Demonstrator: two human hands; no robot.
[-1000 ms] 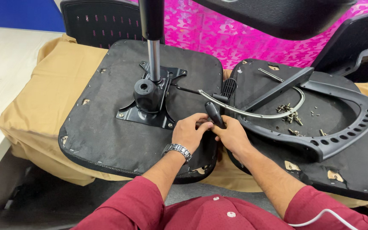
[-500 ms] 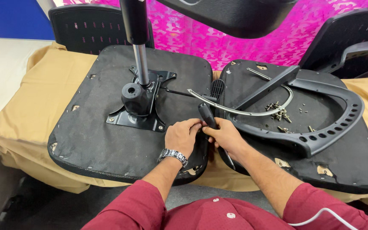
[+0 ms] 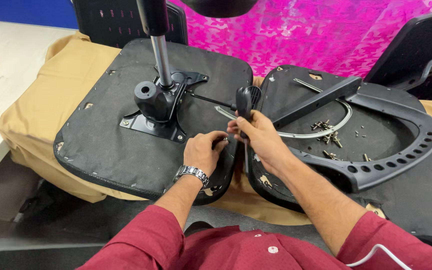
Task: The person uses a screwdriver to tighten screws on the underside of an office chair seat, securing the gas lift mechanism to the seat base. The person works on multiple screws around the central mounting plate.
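Both hands are meeting at the seat's near right edge: right hand [image 3: 256,137] is gripping the black lever handle [image 3: 243,102], its rod running leftward to the mechanism [image 3: 158,102]; left hand [image 3: 203,152] is pinching something small just beside it.

Your support: tan cloth [image 3: 36,100] spanning the frame's middle. Directly on it: upturned seat base [image 3: 101,145] at centre-left, second black panel [image 3: 416,195] at right.
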